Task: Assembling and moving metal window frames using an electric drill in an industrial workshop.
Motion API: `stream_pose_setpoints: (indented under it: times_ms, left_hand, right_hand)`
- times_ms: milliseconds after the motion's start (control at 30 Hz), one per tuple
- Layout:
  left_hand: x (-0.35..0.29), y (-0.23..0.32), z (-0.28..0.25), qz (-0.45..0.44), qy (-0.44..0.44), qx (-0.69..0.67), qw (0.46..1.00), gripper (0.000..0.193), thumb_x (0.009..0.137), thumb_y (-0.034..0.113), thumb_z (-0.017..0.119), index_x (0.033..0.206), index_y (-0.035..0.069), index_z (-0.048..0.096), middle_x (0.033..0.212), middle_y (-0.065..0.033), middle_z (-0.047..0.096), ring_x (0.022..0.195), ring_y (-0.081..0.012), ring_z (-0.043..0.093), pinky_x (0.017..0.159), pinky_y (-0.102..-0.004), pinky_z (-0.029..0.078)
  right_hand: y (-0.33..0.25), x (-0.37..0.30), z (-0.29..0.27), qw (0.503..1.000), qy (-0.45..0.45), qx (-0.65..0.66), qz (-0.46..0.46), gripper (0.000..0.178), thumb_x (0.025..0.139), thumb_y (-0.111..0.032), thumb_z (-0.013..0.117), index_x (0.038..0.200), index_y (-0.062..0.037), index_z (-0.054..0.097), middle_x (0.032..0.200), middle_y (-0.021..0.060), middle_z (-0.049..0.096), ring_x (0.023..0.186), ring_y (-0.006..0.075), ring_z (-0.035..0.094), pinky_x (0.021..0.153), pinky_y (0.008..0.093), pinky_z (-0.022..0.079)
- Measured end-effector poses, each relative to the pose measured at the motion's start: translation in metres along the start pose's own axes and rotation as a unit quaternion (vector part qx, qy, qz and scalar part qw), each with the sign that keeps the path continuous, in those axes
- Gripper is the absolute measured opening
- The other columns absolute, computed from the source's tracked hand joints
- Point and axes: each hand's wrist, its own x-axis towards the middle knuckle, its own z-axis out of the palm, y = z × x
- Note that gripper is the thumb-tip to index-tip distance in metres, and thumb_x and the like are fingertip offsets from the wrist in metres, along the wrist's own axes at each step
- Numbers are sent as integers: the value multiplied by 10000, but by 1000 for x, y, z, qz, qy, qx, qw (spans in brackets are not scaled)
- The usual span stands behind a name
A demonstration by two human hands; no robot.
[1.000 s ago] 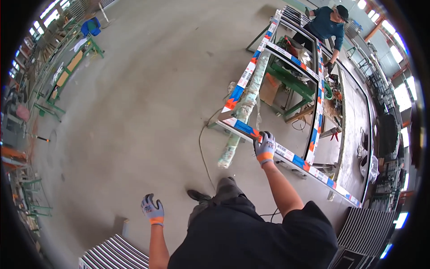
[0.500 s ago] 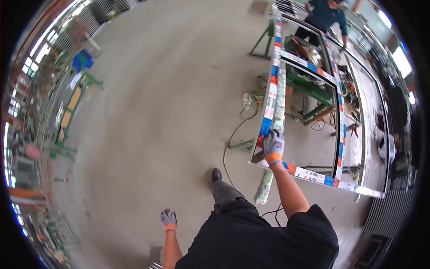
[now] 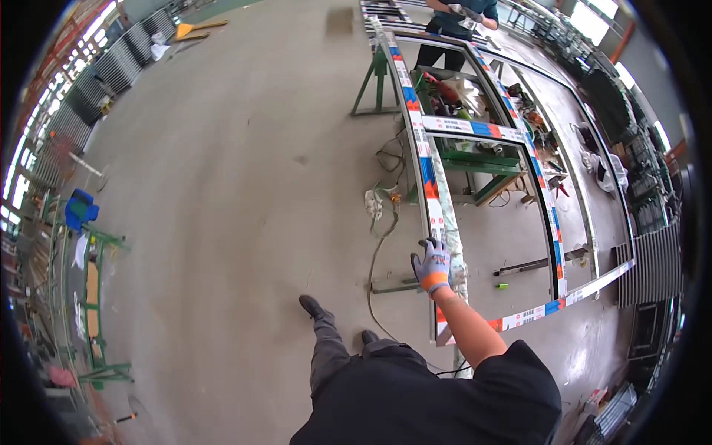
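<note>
One gloved hand shows: the right hand, in a grey-and-blue work glove with an orange cuff, has its fingers closed around the near long rail of a large rectangular metal window frame wrapped in white, blue and orange protective tape. The grip sits low on that rail, close to the frame's near corner, with the bare forearm running back toward 5 o'clock to the person's dark shirt. The left hand is out of view.

From the grasped rail, the frame's long axis runs from about 6 o'clock near the person's body up toward 12 o'clock, where its far end points at another person in a teal top standing at the top of the picture. A taped crossbar spans the frame partway along, and the short near end runs off toward 3 o'clock. The frame lies over green metal trestle stands, with a cluttered green desk visible through its opening.

At 9 o'clock from the hand, cables and a white power strip lie on the grey concrete floor. The person's black shoe is planted at 7 o'clock from the glove.
</note>
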Motion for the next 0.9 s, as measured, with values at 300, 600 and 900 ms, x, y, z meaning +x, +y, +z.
stream_pose_setpoints:
  times_ms: [300,600,900]
  left_hand:
    - [163,297,7,92,-86,100,987,310,934,446,532,936,138,563,774,-29,602,660,-175,574,563,-334,473]
    - [178,779,190,445,-112,2,888,129,855,137,666,759,80,603,657,-43,617,558,-157,574,479,-302,450]
    - [178,785,318,245,-331,122,903,162,852,215,656,753,88,648,593,-48,601,449,-161,533,407,-296,403]
  right_hand:
    - [-8,45,18,964,1,-25,265,244,815,-264,666,1000,-106,679,1016,144,660,997,346,586,882,437,459]
    - [-25,105,28,900,150,37,407,260,860,-241,619,1004,-28,662,958,192,676,924,372,638,829,437,492]
    - [7,259,87,895,215,-32,389,279,870,-230,635,1080,-47,640,1021,169,657,968,354,611,864,428,472]
